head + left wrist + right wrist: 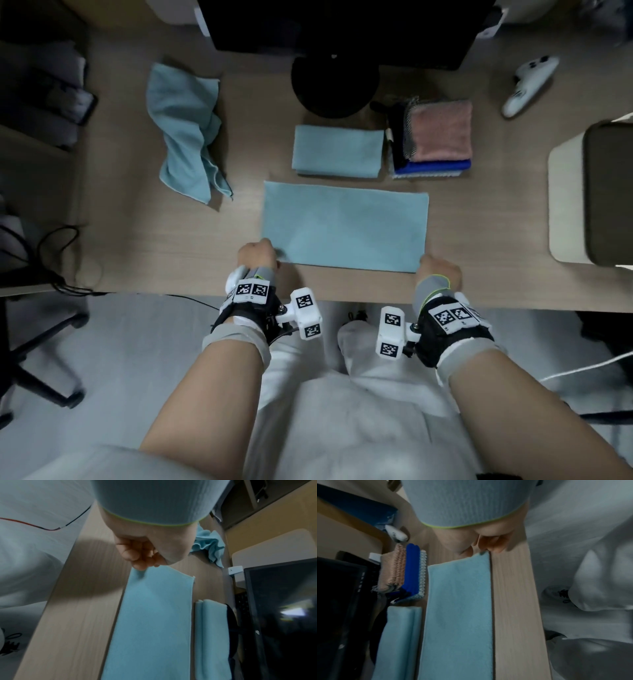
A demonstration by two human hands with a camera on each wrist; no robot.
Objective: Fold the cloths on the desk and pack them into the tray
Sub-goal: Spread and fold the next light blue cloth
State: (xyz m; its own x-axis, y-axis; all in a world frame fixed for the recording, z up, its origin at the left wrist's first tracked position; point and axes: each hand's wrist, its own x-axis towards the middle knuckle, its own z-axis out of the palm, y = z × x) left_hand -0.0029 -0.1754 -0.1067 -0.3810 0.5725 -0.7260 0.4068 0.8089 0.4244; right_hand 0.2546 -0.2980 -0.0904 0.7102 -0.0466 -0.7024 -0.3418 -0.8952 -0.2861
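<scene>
Pinching fingers (pixel 139 555) partly hiding cloth (pixel 344 226) corners

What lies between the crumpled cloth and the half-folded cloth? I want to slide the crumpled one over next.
Only bare desk separates the crumpled cloth from the half-folded cloth; the head view shows it.

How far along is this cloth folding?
Done: one folded light-blue cloth and a folded stack lie on the desk. In hand: left hand and right hand pinch the near corners of a half-folded blue cloth. Left: the crumpled blue cloth, then packing everything.
</scene>
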